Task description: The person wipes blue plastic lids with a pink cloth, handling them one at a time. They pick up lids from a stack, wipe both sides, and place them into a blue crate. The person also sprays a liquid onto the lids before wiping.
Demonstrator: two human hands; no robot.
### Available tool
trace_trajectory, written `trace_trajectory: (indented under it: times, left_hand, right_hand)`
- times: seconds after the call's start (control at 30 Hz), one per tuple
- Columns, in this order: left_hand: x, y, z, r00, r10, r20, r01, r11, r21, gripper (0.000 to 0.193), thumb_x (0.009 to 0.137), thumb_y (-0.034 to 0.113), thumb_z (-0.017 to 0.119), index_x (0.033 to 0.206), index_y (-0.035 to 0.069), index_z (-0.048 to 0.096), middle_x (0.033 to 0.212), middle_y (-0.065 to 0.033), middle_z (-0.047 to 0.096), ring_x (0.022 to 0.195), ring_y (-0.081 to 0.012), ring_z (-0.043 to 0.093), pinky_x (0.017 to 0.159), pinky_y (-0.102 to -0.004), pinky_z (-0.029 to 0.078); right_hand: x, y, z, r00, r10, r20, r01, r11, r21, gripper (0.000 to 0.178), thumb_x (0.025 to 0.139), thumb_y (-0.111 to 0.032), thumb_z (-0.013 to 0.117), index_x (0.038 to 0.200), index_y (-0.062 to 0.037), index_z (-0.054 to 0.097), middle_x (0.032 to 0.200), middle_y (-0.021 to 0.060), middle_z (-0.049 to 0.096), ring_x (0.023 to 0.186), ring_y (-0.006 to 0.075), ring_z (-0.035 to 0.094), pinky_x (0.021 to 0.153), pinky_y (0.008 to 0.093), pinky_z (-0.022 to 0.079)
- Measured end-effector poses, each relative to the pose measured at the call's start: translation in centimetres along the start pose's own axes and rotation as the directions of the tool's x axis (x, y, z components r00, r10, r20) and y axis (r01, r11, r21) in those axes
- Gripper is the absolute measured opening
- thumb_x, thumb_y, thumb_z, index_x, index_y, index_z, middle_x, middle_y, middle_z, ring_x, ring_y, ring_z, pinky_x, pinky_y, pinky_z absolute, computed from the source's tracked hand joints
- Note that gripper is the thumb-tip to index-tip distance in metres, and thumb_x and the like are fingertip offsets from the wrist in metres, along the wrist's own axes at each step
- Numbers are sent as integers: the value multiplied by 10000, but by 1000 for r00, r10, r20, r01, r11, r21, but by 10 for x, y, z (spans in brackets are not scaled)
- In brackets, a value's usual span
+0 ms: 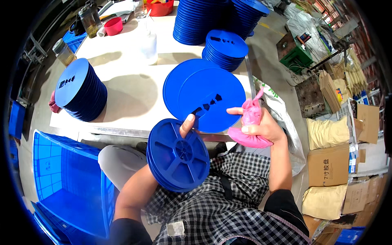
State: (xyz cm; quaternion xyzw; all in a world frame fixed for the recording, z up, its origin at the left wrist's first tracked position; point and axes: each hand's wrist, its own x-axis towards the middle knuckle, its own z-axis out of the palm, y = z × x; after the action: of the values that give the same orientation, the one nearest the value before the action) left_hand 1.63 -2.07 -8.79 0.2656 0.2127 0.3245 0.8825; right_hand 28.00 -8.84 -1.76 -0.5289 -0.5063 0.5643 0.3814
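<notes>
My left hand grips a few blue plastic reels stacked together, spoked side up, above my lap. Its thumb lies over their upper rim; the other fingers are hidden beneath. In my right hand is a bunched pink cloth, with an end hanging below the fingers. The right index finger stretches left, over the edge of a flat blue disc with dark cut-outs. That disc overlaps another blue disc at the table's front edge.
Stacks of blue discs stand on the white table, one at left, others at the back right. A translucent bottle and a red cup are farther back. A blue crate is at my left, cardboard boxes at right.
</notes>
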Motion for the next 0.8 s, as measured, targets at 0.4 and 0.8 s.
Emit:
trace_trajectory:
  times: [0.4,0.8]
  left_hand:
    - [1,3,-7,996,-22,-88,23,1000,7,541,1023,353,664,1450,69,491,1197,-142,699,997,-175,723,777,-264,597]
    - [-5,-19,-16,1000,27,-13,-23,978,209,566,1027,368,653,1468,61,475,1255,-161,682,1053,-192,720,810,-280,606]
  right_hand:
    - [-175,16,-76,532,-263,-805,-557,607,-567,350,831,-62,662,1175,-5,641,1042,75,690,896,193,665,858,374,543]
    - [27,-19,58,528,-846,72,495,238,-835,420,817,-156,825,1184,-56,647,1238,115,619,1120,299,612,970,426,488]
